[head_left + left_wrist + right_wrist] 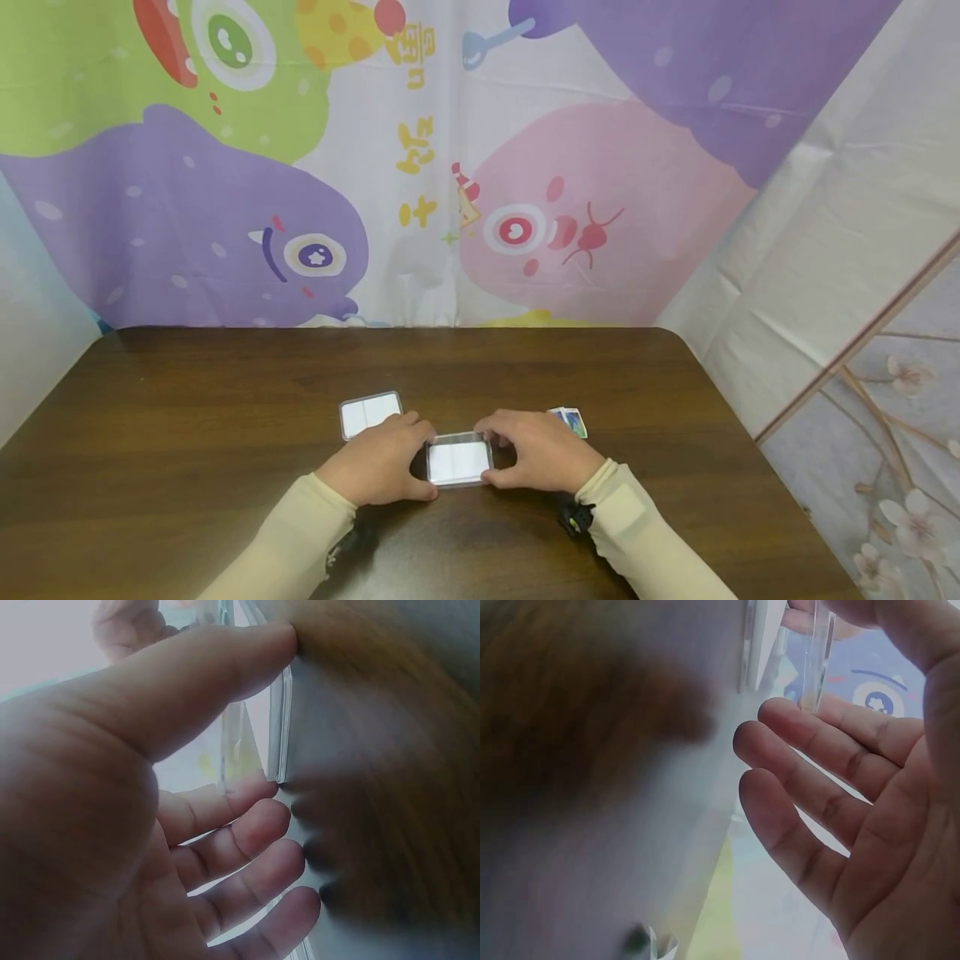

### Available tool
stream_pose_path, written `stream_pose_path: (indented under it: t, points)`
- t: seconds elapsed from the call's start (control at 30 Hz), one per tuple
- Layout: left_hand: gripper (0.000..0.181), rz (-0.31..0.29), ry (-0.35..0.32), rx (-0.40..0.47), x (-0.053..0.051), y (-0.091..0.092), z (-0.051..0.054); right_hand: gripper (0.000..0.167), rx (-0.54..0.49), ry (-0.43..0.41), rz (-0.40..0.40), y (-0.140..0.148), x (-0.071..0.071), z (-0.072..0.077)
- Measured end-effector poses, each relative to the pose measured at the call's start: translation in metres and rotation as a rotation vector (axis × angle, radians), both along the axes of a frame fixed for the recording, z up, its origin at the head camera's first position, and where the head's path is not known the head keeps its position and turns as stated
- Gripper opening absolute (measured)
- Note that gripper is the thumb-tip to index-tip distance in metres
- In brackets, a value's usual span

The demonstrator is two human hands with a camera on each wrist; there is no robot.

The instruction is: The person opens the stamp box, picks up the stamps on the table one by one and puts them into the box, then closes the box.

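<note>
A clear-edged case with a white inside (459,463) lies on the table between both hands. Just above it, a clear cover (817,667) is held by its edges between the thumb and index finger of my right hand (542,452); its other fingers are spread. My left hand (381,460) is at the opposite side, thumb tip low at the table beside the case (279,735), index fingertip near the case's far corner and against the cover (223,742). A second white-filled clear case (370,413) lies behind my left hand, partly hidden by it.
Small colourful cards (574,422) lie behind my right hand, partly covered by it. The brown wooden table (225,367) meets a hanging cloth with cartoon figures (420,275) at its back edge. Another pale cloth hangs along the right side.
</note>
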State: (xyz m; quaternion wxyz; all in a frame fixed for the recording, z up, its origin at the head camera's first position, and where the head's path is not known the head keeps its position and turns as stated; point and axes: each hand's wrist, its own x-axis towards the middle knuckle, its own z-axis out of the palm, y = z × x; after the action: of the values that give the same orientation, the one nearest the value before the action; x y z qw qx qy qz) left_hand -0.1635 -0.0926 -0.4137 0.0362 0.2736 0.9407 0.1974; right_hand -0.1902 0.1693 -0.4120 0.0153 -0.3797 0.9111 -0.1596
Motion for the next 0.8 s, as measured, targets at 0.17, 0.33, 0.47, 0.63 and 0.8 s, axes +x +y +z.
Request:
stream_pose_path:
  t: [0.17,0.33,0.47,0.63,0.8]
  points:
    - [0.055,-0.002,0.013,0.002,0.0,0.0,0.0,0.049,-0.004,0.003,-0.021,0.005,-0.002,0.003]
    - [0.054,-0.007,0.016,0.006,0.0,-0.001,0.001,0.052,-0.027,0.009,-0.064,0.012,-0.005,0.007]
    - [0.054,-0.007,0.01,0.002,0.001,-0.002,0.002,0.053,-0.027,0.025,-0.099,0.016,-0.008,0.008]
    - [0.054,-0.011,0.007,-0.002,0.001,-0.002,0.002,0.055,-0.03,0.046,-0.139,0.02,-0.01,0.008]
    - [0.053,-0.015,0.005,-0.005,0.002,-0.002,0.002,0.054,-0.039,0.053,-0.145,0.024,-0.013,0.004]
